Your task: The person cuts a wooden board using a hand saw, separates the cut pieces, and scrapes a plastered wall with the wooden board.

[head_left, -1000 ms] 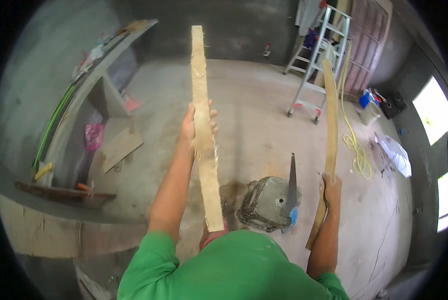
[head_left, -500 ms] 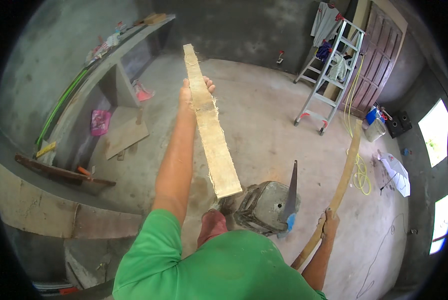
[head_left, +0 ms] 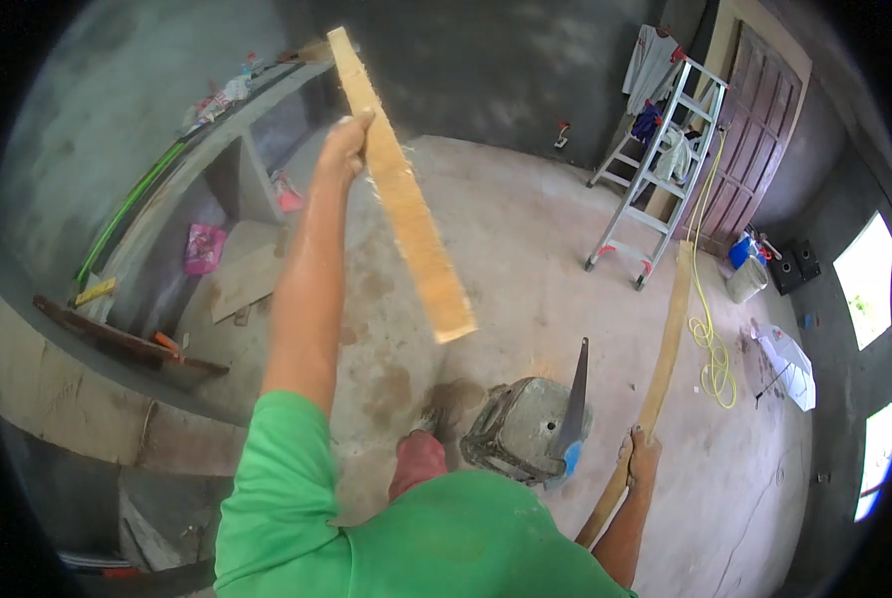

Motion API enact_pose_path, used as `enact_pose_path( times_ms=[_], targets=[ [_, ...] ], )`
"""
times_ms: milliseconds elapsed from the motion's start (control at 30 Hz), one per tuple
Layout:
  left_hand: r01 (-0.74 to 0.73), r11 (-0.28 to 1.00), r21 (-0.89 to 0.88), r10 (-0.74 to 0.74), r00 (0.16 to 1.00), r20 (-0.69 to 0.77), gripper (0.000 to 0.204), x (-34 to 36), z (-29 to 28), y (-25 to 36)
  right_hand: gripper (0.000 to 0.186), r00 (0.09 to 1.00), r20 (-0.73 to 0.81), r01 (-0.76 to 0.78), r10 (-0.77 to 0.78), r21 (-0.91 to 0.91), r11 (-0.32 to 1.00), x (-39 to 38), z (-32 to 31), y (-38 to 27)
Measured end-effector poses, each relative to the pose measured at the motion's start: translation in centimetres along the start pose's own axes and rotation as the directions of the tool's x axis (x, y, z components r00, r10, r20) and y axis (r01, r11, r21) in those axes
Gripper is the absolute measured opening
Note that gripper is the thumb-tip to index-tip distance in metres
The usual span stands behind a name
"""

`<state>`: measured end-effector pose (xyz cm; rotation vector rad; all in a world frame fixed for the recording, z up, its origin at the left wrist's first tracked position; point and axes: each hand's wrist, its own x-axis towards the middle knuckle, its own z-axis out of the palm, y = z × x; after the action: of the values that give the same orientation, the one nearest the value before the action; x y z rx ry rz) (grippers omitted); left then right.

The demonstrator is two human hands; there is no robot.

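My left hand (head_left: 347, 142) grips a short, rough-edged wooden board (head_left: 403, 204) near its far end, with the arm stretched out ahead. The board slants, its wider near end hanging in the air over the floor. Low at the right, my right hand (head_left: 644, 455) is closed around a long, narrow wooden strip (head_left: 668, 349) that reaches from beside my body toward the door. Between the two hands, a handsaw (head_left: 576, 404) with a blue handle rests on a grey, worn block-like stand (head_left: 526, 429) just ahead of me.
An aluminium stepladder (head_left: 665, 169) hung with clothes stands before a brown door (head_left: 750, 140). A yellow hose (head_left: 707, 349) coils on the floor near a bucket (head_left: 747, 280) and a white umbrella (head_left: 788, 364). Concrete shelving (head_left: 242, 164) lines the left wall, a flat panel (head_left: 245, 283) beside it.
My left hand has moved forward and left, raising the short board, whose face has turned. The right hand and long strip have shifted slightly left. My view has tilted a little.
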<state>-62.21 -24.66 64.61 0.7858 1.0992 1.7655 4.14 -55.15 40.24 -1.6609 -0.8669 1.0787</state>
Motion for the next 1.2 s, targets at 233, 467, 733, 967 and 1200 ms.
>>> enact_pose_path(
  times_ms=[233,467,733,967,1200],
  targets=[
    [-0.067,0.943,0.327,0.136,0.972,-0.192,0.024,2.7,-1.2,8.1,0.020,0.999,-0.037,-0.027,0.029,0.065,0.998,-0.5,-0.1,0.5],
    [-0.044,0.904,0.426,0.132,0.975,-0.179,0.027,2.8,-2.4,9.2,0.021,0.999,-0.023,-0.042,0.046,0.149,0.988,-0.4,0.4,0.6],
    [-0.031,0.869,0.494,0.111,0.985,-0.135,0.034,4.4,-4.7,8.0,0.022,0.996,-0.023,-0.080,0.083,0.113,0.990,0.4,-0.1,2.8],
    [0.051,0.996,0.073,-0.058,0.994,0.094,0.025,0.6,-2.3,0.9,0.042,0.986,-0.134,-0.080,0.097,0.129,0.988,2.6,0.5,0.7],
    [0.129,0.992,-0.018,-0.115,0.935,0.334,0.028,-7.6,7.3,-8.5,0.032,0.989,0.031,0.117,-0.143,0.414,0.903,7.5,1.5,-13.4]
  ],
)
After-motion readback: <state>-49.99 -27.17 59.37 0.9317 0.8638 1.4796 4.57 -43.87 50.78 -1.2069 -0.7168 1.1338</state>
